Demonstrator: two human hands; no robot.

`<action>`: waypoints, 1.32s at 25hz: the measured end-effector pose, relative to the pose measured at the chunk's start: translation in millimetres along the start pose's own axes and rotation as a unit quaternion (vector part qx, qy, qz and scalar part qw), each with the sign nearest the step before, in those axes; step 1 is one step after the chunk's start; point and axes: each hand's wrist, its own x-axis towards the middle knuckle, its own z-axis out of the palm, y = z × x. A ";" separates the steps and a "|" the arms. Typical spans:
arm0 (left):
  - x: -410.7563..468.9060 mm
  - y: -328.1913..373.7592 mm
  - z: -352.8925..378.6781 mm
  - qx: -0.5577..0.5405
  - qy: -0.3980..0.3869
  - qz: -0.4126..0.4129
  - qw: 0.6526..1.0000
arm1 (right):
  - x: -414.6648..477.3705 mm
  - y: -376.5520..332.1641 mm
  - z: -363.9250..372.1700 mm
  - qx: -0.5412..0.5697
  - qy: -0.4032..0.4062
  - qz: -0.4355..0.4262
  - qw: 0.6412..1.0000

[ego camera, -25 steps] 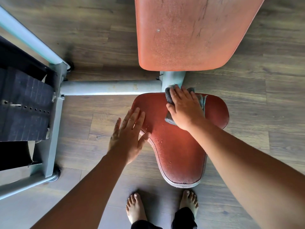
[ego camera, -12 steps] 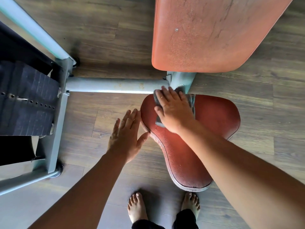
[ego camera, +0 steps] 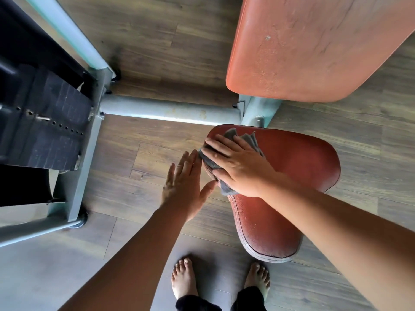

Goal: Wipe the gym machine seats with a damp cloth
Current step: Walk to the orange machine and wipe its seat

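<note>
Right hand lies flat, fingers straight and spread, pressing a grey cloth onto the rear left corner of the red seat pad; the cloth reaches the pad's left edge. Left hand is released too (fingers straight, holding nothing), just beside that edge, its thumb tip near the cloth. The pad's right half and narrow front lie bare. Behind stand a grey frame tube and an orange back pad; open wood floor runs left to the weight stack.

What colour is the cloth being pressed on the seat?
Grey; the cloth shows best in the head view.
</note>
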 end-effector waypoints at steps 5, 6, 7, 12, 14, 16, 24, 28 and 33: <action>-7.8 7.4 6.2 -0.016 0.009 -0.016 1.000 | 41.4 32.8 -13.7 0.018 -0.005 0.117 0.993; -10.2 9.3 7.7 -0.018 0.011 -0.020 1.000 | 39.6 26.3 -11.0 0.016 0.003 0.119 0.993; -12.4 11.4 8.9 -0.021 0.013 -0.022 0.999 | 29.3 19.1 -8.5 0.007 0.009 0.085 0.996; -23.6 20.3 14.7 -0.026 0.019 -0.037 0.999 | -8.3 30.1 -15.0 -0.021 -0.046 -0.102 0.993; -27.3 25.4 18.7 -0.034 0.020 -0.043 0.998 | 13.9 27.6 -19.2 -0.002 -0.024 -0.010 1.000; -30.9 30.2 21.6 -0.039 0.022 -0.048 0.998 | 8.9 10.3 -11.9 0.005 -0.006 0.043 0.999; -50.2 44.3 26.8 -0.052 0.018 -0.049 0.997 | -4.0 8.6 -8.7 0.017 -0.003 0.116 0.993; -59.6 50.5 32.7 -0.061 0.023 -0.037 0.997 | -70.4 -29.2 10.2 -0.013 0.025 0.079 0.997; -67.2 54.4 36.6 -0.067 0.021 -0.020 0.997 | -44.4 -25.6 1.7 0.004 0.023 0.155 0.988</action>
